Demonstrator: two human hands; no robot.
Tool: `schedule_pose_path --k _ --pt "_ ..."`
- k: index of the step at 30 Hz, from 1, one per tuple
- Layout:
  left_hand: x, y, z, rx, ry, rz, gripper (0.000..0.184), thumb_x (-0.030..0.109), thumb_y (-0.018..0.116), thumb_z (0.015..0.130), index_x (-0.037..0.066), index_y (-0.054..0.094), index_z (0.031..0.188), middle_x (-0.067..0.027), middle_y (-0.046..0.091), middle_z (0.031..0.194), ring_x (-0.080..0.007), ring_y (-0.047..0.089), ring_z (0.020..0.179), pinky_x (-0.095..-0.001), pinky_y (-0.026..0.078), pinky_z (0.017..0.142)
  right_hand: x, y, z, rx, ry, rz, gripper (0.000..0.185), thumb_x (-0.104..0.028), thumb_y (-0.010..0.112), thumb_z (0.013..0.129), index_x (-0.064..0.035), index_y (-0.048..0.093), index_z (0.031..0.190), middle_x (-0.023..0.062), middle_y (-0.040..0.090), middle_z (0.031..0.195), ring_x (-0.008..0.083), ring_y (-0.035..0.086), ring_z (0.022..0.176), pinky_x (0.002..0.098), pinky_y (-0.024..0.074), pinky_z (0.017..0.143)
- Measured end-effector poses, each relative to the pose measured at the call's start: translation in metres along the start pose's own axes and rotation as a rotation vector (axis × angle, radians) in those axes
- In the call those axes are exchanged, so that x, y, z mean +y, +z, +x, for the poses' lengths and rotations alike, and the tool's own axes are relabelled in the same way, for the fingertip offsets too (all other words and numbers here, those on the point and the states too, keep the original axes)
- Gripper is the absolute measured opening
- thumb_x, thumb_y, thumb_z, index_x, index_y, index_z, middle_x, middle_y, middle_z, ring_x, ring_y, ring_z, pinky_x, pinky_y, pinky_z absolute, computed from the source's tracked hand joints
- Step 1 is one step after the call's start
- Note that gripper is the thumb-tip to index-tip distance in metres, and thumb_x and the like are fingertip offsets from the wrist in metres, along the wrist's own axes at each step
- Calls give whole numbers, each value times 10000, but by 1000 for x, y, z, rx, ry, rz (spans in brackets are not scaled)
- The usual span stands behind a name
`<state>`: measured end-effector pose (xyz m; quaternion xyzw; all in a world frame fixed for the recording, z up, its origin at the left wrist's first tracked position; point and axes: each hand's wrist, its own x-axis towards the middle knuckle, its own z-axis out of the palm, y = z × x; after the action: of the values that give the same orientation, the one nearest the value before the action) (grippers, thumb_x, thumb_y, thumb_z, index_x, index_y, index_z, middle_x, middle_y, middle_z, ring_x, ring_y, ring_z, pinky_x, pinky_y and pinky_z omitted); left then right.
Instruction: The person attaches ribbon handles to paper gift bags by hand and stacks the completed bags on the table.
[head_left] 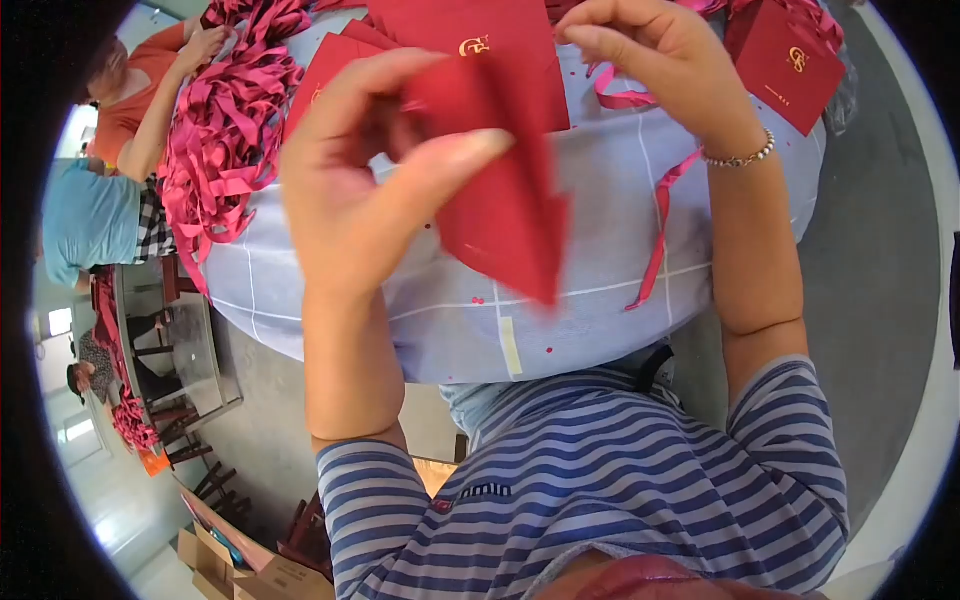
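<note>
My left hand is closed on a folded red paper bag, with the thumb across its front. The bag is tilted above the table and smeared by motion. To the right, my right hand is raised with thumb and fingertips pinched together. A pink-red ribbon loops under this hand and hangs down past the wrist; its upper end seems to be in the pinch, though the fingertips partly hide it. Behind both hands lie red bags with a gold emblem.
A pale checked cloth covers the round table. Loose ribbons are heaped at its left. Another red bag lies at the right edge. Two people sit at the far left, one in an orange top, one in a blue top. Cardboard boxes stand below left.
</note>
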<state>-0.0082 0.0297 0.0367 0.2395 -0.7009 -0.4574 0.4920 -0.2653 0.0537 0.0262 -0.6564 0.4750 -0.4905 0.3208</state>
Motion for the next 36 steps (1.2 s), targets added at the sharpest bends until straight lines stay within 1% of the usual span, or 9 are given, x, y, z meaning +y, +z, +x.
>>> schedule_pose_path --k 2,5,9,13,17,24,26,30,36 --pt "6 -7 -3 140 -44 -214 406 185 781 767 -31 625 1074 -40 643 925 -107 605 802 -235 493 736 -1 -9 1 55 83 59 86 -71 642 949 5 683 955 -15 655 817 43 586 726 196 483 644" --pt "-9 -25 2 -66 -65 -412 306 175 762 801 -9 599 984 -56 632 1043 -106 609 866 -243 490 788 -7 -14 0 20 98 -68 110 -91 653 945 11 692 936 -8 657 810 54 578 729 209 484 654" --pt "-18 -15 11 -164 -271 126 235 67 802 779 21 641 944 -1 670 900 -74 604 849 -225 480 759 9 -19 -4 -191 1 -295 112 -81 653 940 13 660 999 -7 639 920 46 572 805 200 486 724" --pt "-47 -19 16 -111 -378 200 260 10 774 793 -3 652 1021 1 646 938 -97 606 889 -220 483 813 -11 -14 -10 -198 -13 -216 51 -33 655 907 7 663 939 11 641 882 60 574 775 217 477 684" --pt "-60 -28 17 -149 -350 386 277 26 783 792 4 654 1037 11 641 909 -86 588 859 -220 476 776 -33 -19 -24 -443 -212 -386 156 -102 729 811 -37 683 945 99 677 882 209 650 755 309 512 676" --pt "-58 -26 16 -155 -138 679 303 93 813 780 -8 670 1026 3 625 862 -89 551 814 -246 466 744 -39 -11 -86 -827 -51 -571 203 -130 762 735 -50 630 866 91 614 874 297 616 876 396 493 757" --pt "-58 -24 15 -141 -197 613 306 102 813 782 -12 673 1030 -1 626 859 -92 552 815 -252 468 748 -30 -8 -95 -806 134 -527 258 -137 798 699 -35 624 859 80 637 915 295 621 891 357 492 786" --pt "-60 -25 17 -242 -306 462 306 97 790 807 -6 678 1073 13 627 887 -85 553 842 -247 473 765 -20 -6 -95 -771 4 -450 186 -92 753 758 -41 620 877 74 647 895 287 620 854 348 490 758" --pt "-60 -31 19 -345 -357 301 336 50 769 810 7 675 1130 21 618 967 -82 542 918 -238 470 809 -48 21 -48 -323 212 -81 66 -64 580 932 -19 626 947 100 640 824 184 593 648 318 476 612"
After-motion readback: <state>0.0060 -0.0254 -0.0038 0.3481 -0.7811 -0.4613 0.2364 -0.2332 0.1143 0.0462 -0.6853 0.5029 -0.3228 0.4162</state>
